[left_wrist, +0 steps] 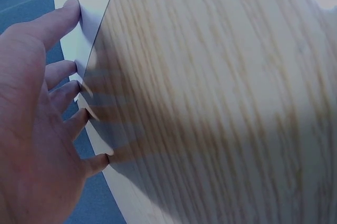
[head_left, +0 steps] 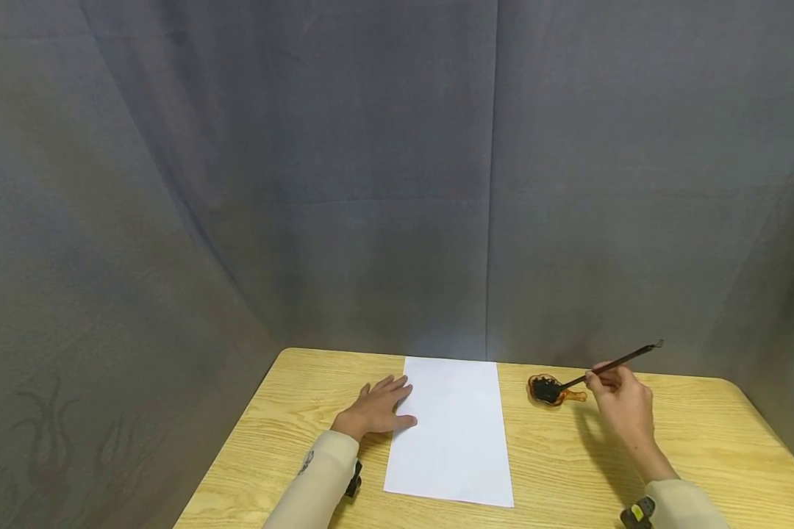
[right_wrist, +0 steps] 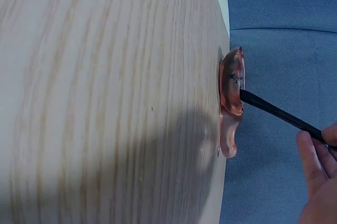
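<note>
With fingers spread, my left hand (head_left: 377, 408) rests on the left edge of a blank white sheet of paper (head_left: 451, 441); its fingertips press down at the edge in the left wrist view. My right hand (head_left: 625, 404) pinches a dark-handled ink brush (head_left: 618, 362) between thumb and fingers. The brush slants down to the left, its tip dipped inside a small amber dish (right_wrist: 231, 84) with a short handle. Black ink (head_left: 545, 389) fills the dish and hides the brush tip.
All of this lies on a wooden table (head_left: 271, 441) with rounded far corners. Grey curtains (head_left: 384, 184) hang right behind the table and along its left side. The dish stands to the right of the paper, near the far edge.
</note>
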